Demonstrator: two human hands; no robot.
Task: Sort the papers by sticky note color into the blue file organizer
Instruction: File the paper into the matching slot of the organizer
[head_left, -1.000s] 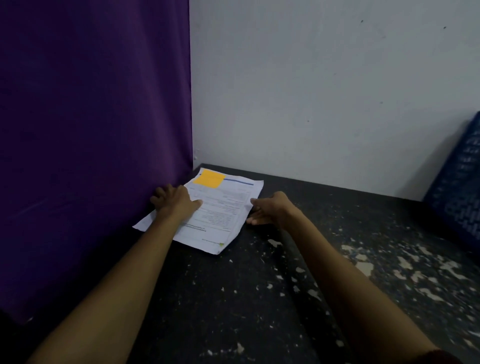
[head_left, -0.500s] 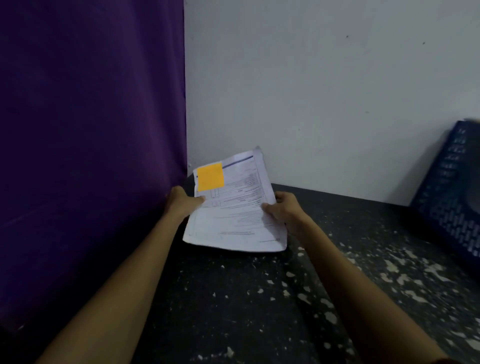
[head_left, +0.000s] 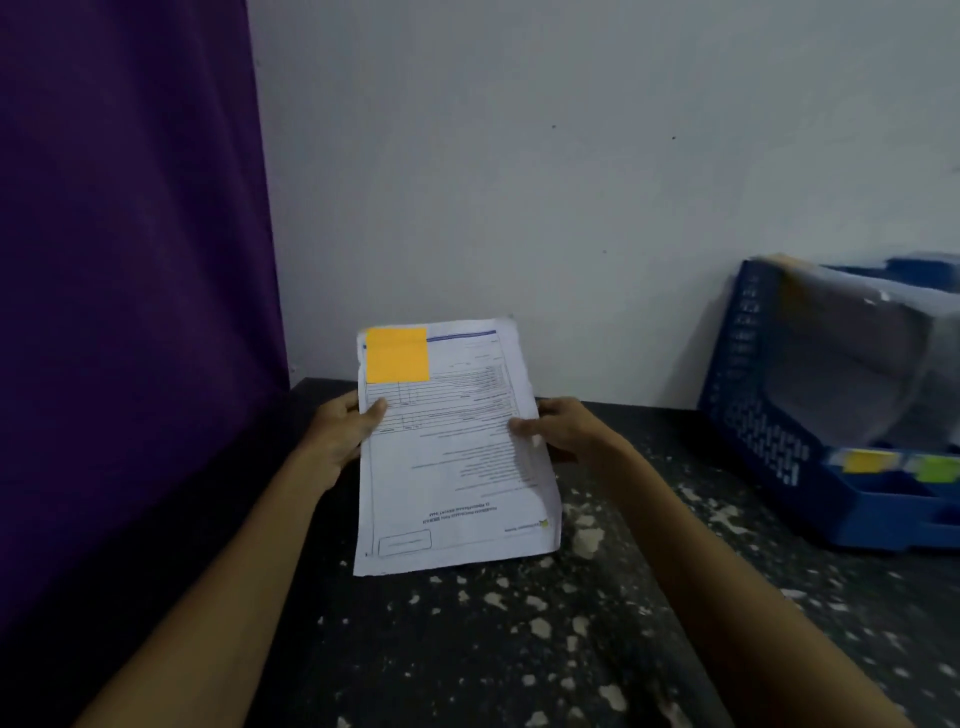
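I hold a stack of printed white papers (head_left: 452, 467) above the table, tilted up toward me. An orange sticky note (head_left: 397, 355) is stuck at its top left corner. My left hand (head_left: 345, 428) grips the stack's left edge, thumb on top. On the right edge my right hand (head_left: 563, 428) does the same. The blue file organizer (head_left: 753, 415) stands at the right against the wall, with paper inside it. A yellow sticky note (head_left: 865, 461) and a green sticky note (head_left: 937, 467) show at its front, blurred.
The dark table (head_left: 493, 649) is speckled with pale chipped patches. A purple curtain (head_left: 130, 312) hangs along the left side. A grey-white wall (head_left: 519, 182) closes the back.
The stack lay flat by the curtain a second ago. Both hands took hold of it, lifted it and brought it toward me and to the right. The organizer has come further into view.
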